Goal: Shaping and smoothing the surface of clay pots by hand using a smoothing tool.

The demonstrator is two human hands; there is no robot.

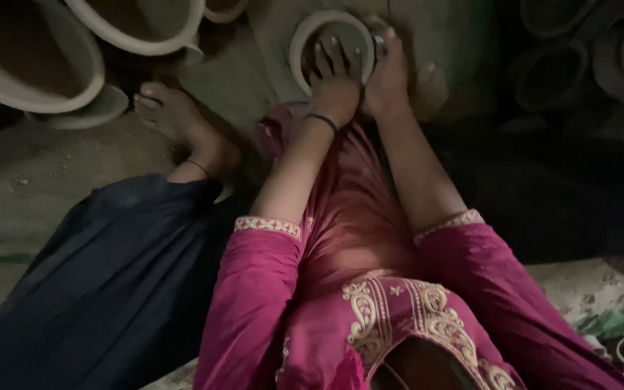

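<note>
At the top centre of the frame a small round clay bowl (331,45) sits on the earthen floor (30,180), its open mouth turned up toward the camera; being round, it shows no long axis. The left hand (334,83) reaches forward with a straight arm, fingers spread and laid inside the bowl, palm on the near rim. The right hand (390,79) cups the bowl's right outer wall, fingers pressed together against it. A bare foot (175,115) rests at the upper left, below larger clay pots (37,65) lined along the top left.
</note>
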